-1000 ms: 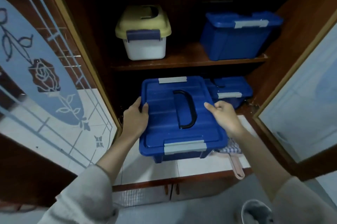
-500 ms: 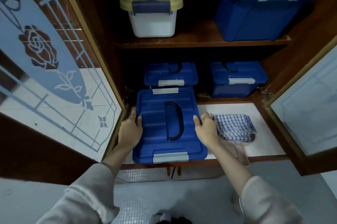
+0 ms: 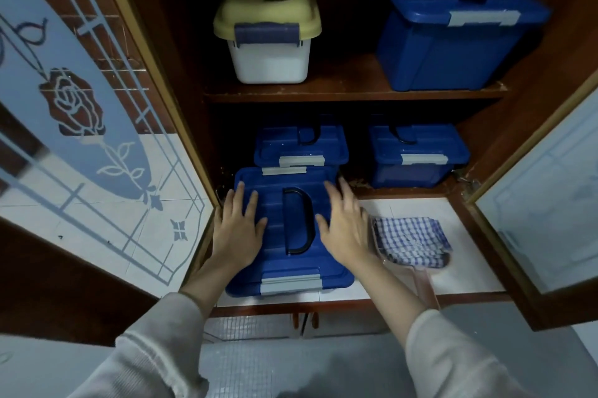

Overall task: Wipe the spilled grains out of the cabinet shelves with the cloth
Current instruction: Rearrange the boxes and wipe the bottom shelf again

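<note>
- The blue-and-white checked cloth (image 3: 411,240) lay bunched just to the right of the right grip (image 3: 344,226), heaped on a translucent pink plastic scoop (image 3: 424,284).
- Its longer side ran across, left to right, over the white tiled worktop (image 3: 469,261).
- The left grip (image 3: 238,229) was well apart from it, across the bin, so the right one looked the natural one to take it.
- Both grips were spread wide and flat, fingers straight, on the lid of the blue rectangular plastic bin (image 3: 281,268), one on each side of its black handle (image 3: 297,219).
- Neither held anything; the right was slightly blurred.
- Beyond the right grip's fingertips, the lower wooden shelf (image 3: 404,192) showed pale specks (image 3: 356,184) at its front edge, probably the grains but too small to be sure.
</note>
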Available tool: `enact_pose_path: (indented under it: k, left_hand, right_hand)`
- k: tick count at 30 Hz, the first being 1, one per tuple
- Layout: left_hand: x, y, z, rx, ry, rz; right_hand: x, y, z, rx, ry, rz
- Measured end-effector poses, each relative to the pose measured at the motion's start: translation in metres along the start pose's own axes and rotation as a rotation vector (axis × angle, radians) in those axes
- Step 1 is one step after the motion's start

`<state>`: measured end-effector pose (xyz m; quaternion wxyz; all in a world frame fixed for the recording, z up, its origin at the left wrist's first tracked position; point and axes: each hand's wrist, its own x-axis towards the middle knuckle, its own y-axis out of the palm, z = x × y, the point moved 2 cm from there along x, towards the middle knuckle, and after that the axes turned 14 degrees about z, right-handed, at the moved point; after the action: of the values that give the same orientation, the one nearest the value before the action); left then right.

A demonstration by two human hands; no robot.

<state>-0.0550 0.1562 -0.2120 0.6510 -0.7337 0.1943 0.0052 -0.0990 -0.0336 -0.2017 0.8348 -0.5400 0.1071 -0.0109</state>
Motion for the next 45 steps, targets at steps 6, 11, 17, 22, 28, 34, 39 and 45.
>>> enact_pose_path:
  k: [6,11,17,22,28,34,39,45]
  left_hand:
    - [0.005,0.021,0.003,-0.092,0.067,0.014]
    - [0.005,0.022,0.004,-0.111,0.088,-0.021]
    - [0.005,0.013,-0.002,-0.083,0.011,0.046]
    - [0.013,-0.031,-0.015,-0.034,-0.036,0.259]
    - [0.021,-0.151,-0.089,-0.335,0.298,-0.031]
    - [0.015,-0.295,-0.171,-0.501,0.519,-0.344]
    - [0.032,-0.38,-0.206,-0.766,0.62,-0.447]
    - [0.059,-0.446,-0.237,-0.928,0.586,-0.339]
  right_hand:
    - [0.007,0.021,-0.002,-0.08,-0.113,0.203]
    - [0.008,0.021,-0.001,-0.087,-0.1,0.191]
    - [0.006,0.018,-0.001,-0.075,-0.084,0.208]
    - [0.006,-0.028,0.005,0.125,-0.099,0.199]
    - [0.019,-0.175,-0.003,0.405,-0.143,-0.219]
    - [0.003,-0.346,-0.012,0.506,-0.202,-0.643]
    - [-0.006,-0.435,-0.019,0.59,-0.166,-0.559]
    - [0.003,-0.491,-0.041,0.679,-0.069,-0.647]
